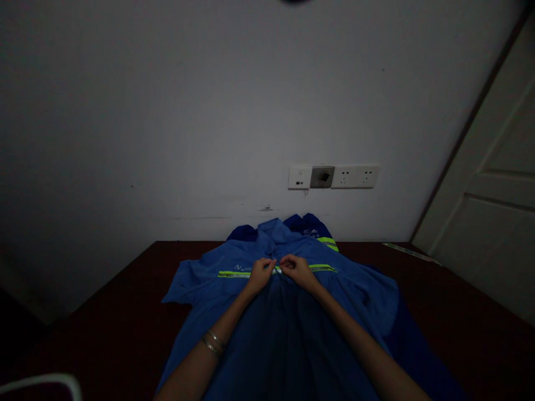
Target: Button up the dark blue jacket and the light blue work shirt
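A blue work shirt point(234, 301) with a collar and a yellow-green reflective band lies spread out, front up, with the collar toward the wall. At the middle of its chest my left hand point(262, 271) pinches the edge of the front opening, just below the collar. My right hand point(297, 270) is close beside it, fingers pinched at the same opening. The fingertips nearly meet over the band. Whether a button sits between them is too small and dark to make out. Bracelets point(214, 342) circle my left wrist.
Darker blue clothing point(307, 224) with reflective stripes lies behind and under the shirt on a dark red tabletop point(125, 312). A thin strip point(412, 253) lies at the back right. Wall sockets point(353, 176) are above; a white door point(493, 206) stands right. A white curved edge point(50, 380) shows lower left.
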Demonstrator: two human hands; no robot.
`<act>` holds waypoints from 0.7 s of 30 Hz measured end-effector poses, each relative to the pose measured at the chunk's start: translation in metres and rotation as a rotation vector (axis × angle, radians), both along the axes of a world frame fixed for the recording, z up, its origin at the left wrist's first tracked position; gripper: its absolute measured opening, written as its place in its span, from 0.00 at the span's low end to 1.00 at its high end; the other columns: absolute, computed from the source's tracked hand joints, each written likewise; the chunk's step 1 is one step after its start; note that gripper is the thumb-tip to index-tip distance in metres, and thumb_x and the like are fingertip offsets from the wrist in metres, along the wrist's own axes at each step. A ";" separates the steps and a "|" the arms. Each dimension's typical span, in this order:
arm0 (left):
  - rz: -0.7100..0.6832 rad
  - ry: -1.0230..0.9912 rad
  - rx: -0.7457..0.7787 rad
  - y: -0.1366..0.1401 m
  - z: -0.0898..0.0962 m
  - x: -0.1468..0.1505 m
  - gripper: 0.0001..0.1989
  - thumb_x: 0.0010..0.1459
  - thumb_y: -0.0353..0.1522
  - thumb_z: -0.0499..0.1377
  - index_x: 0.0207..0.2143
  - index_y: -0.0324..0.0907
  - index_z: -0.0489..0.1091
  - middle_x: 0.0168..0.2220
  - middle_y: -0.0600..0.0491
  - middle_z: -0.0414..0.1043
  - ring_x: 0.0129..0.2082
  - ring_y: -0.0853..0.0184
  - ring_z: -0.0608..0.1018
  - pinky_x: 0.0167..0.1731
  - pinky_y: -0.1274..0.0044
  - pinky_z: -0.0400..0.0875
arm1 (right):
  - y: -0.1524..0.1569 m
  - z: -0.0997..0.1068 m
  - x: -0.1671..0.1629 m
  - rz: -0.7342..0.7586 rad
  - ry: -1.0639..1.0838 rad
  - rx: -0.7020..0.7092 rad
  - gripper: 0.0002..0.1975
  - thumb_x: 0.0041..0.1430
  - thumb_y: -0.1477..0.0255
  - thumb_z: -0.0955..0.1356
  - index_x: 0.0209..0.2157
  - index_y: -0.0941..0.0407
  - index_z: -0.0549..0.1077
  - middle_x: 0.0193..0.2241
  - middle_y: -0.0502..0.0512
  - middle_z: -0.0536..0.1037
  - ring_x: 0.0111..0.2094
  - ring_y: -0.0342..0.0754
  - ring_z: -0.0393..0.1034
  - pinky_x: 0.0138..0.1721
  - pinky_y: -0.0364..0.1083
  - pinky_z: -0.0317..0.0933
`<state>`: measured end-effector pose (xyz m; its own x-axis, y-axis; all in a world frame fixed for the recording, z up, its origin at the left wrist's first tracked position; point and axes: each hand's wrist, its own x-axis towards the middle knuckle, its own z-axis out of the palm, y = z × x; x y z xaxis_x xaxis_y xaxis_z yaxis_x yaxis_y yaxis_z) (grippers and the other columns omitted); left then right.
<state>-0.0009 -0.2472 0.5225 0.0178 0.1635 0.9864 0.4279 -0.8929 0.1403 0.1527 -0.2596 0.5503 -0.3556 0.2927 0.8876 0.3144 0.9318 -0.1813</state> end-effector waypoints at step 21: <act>0.071 0.006 0.030 0.003 -0.003 0.003 0.19 0.57 0.37 0.48 0.19 0.38 0.68 0.20 0.54 0.67 0.25 0.69 0.67 0.29 0.78 0.58 | -0.037 -0.003 -0.008 -0.717 -0.358 0.337 0.10 0.58 0.72 0.60 0.35 0.58 0.71 0.35 0.58 0.75 0.39 0.46 0.69 0.40 0.41 0.57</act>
